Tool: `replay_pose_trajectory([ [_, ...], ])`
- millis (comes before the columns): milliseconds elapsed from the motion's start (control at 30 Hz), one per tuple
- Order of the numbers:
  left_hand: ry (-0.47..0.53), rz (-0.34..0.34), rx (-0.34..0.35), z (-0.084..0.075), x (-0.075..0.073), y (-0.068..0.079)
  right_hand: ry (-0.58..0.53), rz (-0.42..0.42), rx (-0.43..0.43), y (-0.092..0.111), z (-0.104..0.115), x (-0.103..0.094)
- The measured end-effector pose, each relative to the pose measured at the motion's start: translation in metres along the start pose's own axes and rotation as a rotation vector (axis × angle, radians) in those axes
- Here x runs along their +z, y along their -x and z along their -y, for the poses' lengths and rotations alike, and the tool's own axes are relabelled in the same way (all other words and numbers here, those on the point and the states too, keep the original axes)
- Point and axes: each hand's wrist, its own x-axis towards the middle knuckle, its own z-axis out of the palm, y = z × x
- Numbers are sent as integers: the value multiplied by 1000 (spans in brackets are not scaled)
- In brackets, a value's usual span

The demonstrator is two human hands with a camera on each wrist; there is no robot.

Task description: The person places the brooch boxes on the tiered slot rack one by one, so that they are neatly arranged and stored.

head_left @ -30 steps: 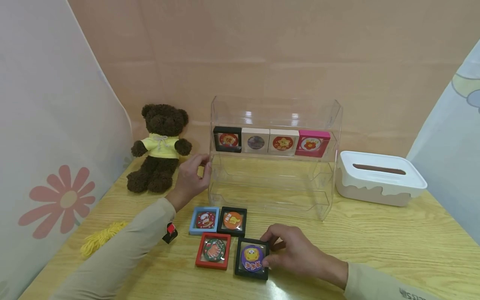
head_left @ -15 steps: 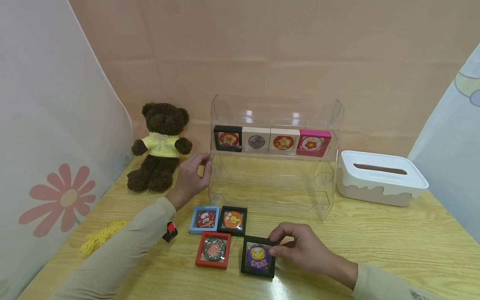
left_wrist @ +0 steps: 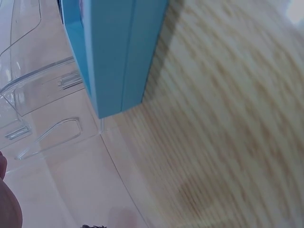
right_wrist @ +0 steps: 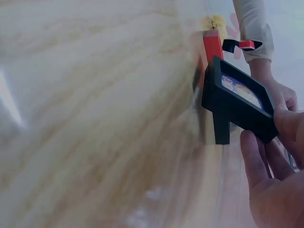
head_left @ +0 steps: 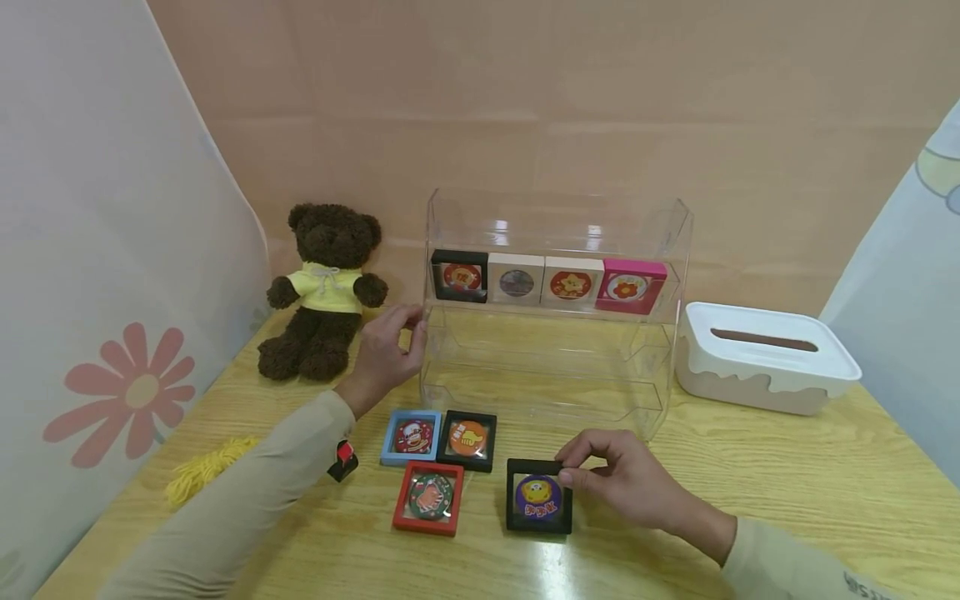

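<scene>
In the head view my right hand (head_left: 630,483) pinches the right upper corner of a black square frame (head_left: 515,517) holding a purple round badge. The right wrist view shows this frame (right_wrist: 247,114) tilted up off the table between thumb and fingers. My left hand (head_left: 386,350) holds the left side edge of a clear acrylic display rack (head_left: 547,362). On the rack's shelf stand a black frame (head_left: 437,282), two white frames and a pink frame (head_left: 660,275). Before the rack lie a blue frame (head_left: 387,446), another black frame (head_left: 489,454) and a red frame (head_left: 399,508).
A brown teddy bear (head_left: 326,292) in a yellow top sits left of the rack. Yellow yarn (head_left: 206,473) lies by the left sleeve. A white tissue box (head_left: 765,358) stands at the right. Fabric walls (head_left: 105,208) enclose the wooden table (head_left: 750,467).
My right hand has moved the black frame with the purple badge to the right and slightly away, tilting it more upright. The left hand keeps its place at the rack.
</scene>
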Motion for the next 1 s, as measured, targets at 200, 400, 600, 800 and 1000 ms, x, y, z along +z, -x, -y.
replay_pose_trajectory([
  [200,7,1,-10,0,0,1,20,-33,-4,-4,-1,-10],
  [400,0,3,-12,-1,0,1,44,-82,11,-8,-4,-17],
  [600,12,-3,-13,0,1,2,58,-153,34,-13,-5,-23],
  [800,17,-14,-7,1,2,1,110,-237,45,-21,-2,-28],
  [1000,14,-12,-8,2,3,2,119,-342,40,-29,1,-32],
])
